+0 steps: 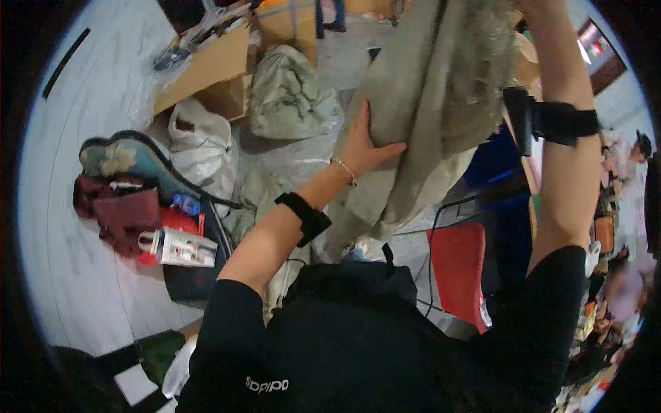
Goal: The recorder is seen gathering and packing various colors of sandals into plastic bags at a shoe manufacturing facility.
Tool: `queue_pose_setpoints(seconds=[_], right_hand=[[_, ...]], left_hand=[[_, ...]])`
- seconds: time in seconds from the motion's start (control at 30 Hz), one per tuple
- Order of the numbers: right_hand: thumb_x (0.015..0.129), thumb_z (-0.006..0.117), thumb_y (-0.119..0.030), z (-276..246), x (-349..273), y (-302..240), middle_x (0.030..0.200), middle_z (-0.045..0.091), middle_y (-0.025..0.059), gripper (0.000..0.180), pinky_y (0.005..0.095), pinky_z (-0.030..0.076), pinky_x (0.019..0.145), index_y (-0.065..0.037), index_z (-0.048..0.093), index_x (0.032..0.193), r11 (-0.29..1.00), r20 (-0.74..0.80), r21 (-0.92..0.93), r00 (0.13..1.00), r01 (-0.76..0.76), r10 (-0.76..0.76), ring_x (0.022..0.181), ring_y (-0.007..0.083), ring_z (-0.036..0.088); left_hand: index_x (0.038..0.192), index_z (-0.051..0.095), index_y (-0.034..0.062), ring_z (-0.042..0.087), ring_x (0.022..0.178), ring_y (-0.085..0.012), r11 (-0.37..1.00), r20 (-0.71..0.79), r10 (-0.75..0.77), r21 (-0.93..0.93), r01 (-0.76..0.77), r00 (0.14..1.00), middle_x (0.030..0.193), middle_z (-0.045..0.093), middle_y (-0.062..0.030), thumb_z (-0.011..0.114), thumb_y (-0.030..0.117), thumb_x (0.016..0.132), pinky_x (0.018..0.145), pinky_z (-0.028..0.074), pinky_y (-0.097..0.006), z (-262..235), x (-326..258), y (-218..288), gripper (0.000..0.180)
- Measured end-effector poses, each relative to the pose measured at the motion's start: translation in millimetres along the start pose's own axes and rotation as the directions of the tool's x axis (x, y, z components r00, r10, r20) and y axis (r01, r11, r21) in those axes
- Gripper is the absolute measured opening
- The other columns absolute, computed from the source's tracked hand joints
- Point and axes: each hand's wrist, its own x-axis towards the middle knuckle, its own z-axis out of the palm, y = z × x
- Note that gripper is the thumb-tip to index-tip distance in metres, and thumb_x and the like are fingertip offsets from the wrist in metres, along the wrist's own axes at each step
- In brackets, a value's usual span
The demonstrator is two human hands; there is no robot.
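The pale green cloth (427, 103) is the biggest thing before me, hanging up in front of my chest and reaching from the top edge of the view down to about my left elbow. It droops in long folds, its lower end trailing toward the red chair (458, 272) on my right side. My right arm runs straight up along the cloth's right side, a black band around the forearm, and that hand is out of sight above the top edge, so I cannot tell how it grips. My left hand (361, 144) lies flat against the cloth's left side, fingers spread and pressed on the fabric, thumb pointing right along a fold, not closed around anything. Further left, a cardboard box (206, 65) stands near a white sack (200, 148). Smallest, a white bottle (175, 246) lies on the floor.
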Motion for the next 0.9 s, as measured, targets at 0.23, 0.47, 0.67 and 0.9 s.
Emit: queue_pose_setpoints(seconds=[0.23, 0.47, 0.67, 0.9], right_hand=[[0.086, 0.046, -0.015, -77.2, 9.5, 65.6, 0.094, 0.056, 0.0075, 0.021, 0.0309, 0.043, 0.073, -0.002, 0.053, 0.102, 0.958, -0.005, 0.007, 0.958, -0.285, 0.285, 0.088, 0.0175, 0.054], [0.083, 0.051, -0.021, -195.2, 13.1, 90.0, 0.095, 0.058, 0.0046, 0.023, 0.0343, 0.043, 0.078, -0.007, 0.057, 0.100, 0.925, -0.266, 0.126, 0.886, -0.358, 0.379, 0.088, 0.0182, 0.054], [0.079, 0.057, -0.024, -219.4, -5.6, 103.5, 0.086, 0.059, 0.0069, 0.026, 0.0307, 0.046, 0.071, -0.004, 0.056, 0.096, 0.860, -0.369, 0.027, 0.794, -0.510, 0.482, 0.079, 0.0183, 0.057], [0.080, 0.056, -0.021, -221.9, -12.1, 128.1, 0.080, 0.058, 0.0043, 0.022, 0.0283, 0.046, 0.061, -0.002, 0.057, 0.092, 0.793, -0.334, 0.191, 0.722, -0.578, 0.606, 0.069, 0.0134, 0.054]], left_hand=[[0.108, 0.049, 0.0004, 0.050, 0.084, -0.0145, 0.978, 0.167, -0.148, 0.173, 0.119, 0.975, 0.098, 0.056, -0.0063, 0.056, 0.019, 0.083, 0.072, 0.042, -0.027, 45.6, 96.2, 75.0, 0.032], [0.082, 0.055, 0.0021, 0.041, 0.060, -0.0096, 0.866, -0.263, -0.329, -0.466, 0.180, 0.907, 0.065, 0.046, 0.0019, 0.047, 0.017, 0.087, 0.057, 0.037, -0.025, 16.3, 178.2, 23.3, 0.018], [0.092, 0.055, 0.0027, 0.048, 0.071, -0.0156, 0.967, -0.163, -0.228, -0.151, 0.204, 0.960, 0.075, 0.052, -0.0047, 0.047, 0.018, 0.083, 0.067, 0.040, -0.030, 25.1, 200.2, -5.7, 0.020], [0.110, 0.047, 0.0004, 0.052, 0.083, -0.0196, 0.950, 0.177, 0.214, -0.266, -0.163, 0.961, 0.102, 0.053, -0.0135, 0.058, 0.032, 0.079, 0.078, 0.041, -0.031, 147.0, 196.0, 105.9, 0.045]])
